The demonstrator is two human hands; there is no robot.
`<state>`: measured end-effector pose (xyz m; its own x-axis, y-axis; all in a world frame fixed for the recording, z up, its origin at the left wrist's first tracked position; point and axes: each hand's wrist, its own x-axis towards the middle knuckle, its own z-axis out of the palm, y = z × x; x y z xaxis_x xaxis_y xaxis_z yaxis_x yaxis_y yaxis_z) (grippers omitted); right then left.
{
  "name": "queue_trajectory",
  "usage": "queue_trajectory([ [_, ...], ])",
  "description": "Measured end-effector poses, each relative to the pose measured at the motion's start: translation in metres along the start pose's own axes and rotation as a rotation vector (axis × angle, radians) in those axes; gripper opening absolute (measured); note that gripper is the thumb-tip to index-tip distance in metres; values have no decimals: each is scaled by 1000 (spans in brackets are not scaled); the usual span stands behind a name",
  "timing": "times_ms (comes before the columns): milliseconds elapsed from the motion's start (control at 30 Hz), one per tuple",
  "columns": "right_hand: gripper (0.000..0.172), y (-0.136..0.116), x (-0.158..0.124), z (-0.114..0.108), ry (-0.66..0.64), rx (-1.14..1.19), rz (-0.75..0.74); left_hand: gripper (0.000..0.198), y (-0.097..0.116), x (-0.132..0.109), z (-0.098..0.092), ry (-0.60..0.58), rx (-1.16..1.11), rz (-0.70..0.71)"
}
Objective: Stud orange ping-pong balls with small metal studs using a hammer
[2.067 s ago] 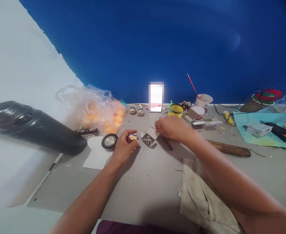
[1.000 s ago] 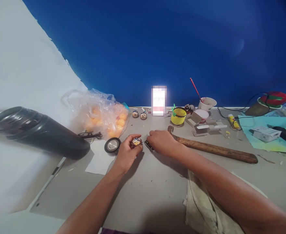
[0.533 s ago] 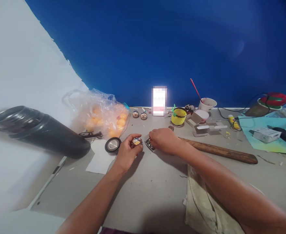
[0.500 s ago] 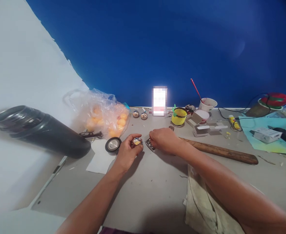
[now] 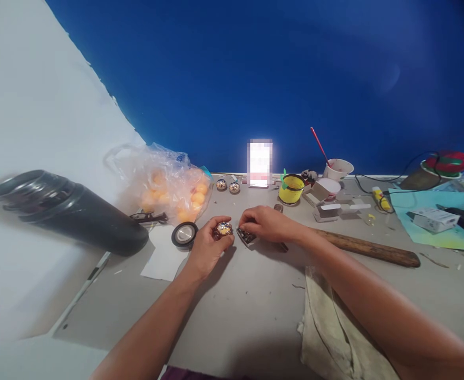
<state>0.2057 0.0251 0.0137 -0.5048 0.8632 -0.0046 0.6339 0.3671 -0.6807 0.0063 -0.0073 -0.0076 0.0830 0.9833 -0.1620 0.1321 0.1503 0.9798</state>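
No legible lettering, bright screen (image 5: 259, 161) pixelated, marks on white box (image 5: 435, 220) (right side) too small.

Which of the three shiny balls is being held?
The front ball, pinched in the left hand; the other two rest side by side at the back of the table, near the bright screen.

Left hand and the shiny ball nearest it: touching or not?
Touching. The head view shows the left hand with its thumb against the near side of the shiny ball.

Near tabletop (image 5: 232, 316) offers passage; hammer (image 5: 368, 248) obstructs farther right.
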Motion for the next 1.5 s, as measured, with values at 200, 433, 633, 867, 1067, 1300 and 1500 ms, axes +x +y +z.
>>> queue_trajectory([
  [200,22,0,1,-2,105,650,127,59,5,-4,3,-41,-124,-19],
  [433,33,5,3,-1,100,1083,161,54,4,-5,1,-13,-143,23],
  [633,30,0,1,3,-25,1161,127,51,3,-6,1,1,-144,49],
  [867,25,-5,1,17,1,1092,143,47,-3,-6,2,67,-52,171],
  [1067,26,-6,2,20,44,1048,203,45,-2,-7,2,83,-33,177],
  [1300,28,-5,2,21,46,1046,232,44,1,-9,3,104,17,186],
  [1500,29,-1,3,22,1,1080,261,42,-1,-9,3,106,67,206],
])
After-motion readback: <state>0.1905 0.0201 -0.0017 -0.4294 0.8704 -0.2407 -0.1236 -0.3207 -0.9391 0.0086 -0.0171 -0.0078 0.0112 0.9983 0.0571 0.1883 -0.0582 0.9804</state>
